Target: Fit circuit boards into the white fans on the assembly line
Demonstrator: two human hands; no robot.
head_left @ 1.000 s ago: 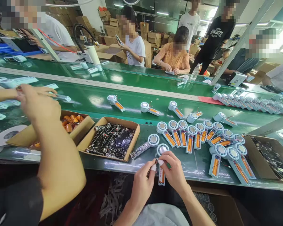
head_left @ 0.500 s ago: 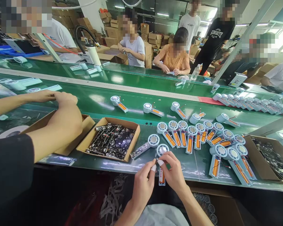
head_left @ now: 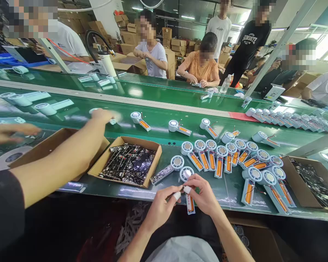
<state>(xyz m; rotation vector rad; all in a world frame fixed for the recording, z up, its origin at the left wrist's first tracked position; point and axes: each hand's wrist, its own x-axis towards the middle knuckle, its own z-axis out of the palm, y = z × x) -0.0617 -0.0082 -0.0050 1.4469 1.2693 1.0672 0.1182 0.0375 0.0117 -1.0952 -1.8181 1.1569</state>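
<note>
My left hand and my right hand meet at the bench's front edge, thumbs and fingertips pinched together; white covers wrap some fingertips. A small dark edge shows between the left fingers, too hidden to name. Just beneath them lies a light-blue handheld fan, its round head beyond my fingers and its open handle showing orange and a white label, partly covered by my hands. Left of it rests another fan whose handle holds a circuit board.
A carton of circuit boards stands to the left, another carton far right. Several open fans cluster on the right. More ride the green belt. A co-worker's arm reaches across from the left; other people sit or stand opposite.
My hands stay pinched together, with the left wrist lowered slightly and a dark edge now showing. The co-worker's arm has swung right over the belt. Fans on the belt have shifted slightly right.
</note>
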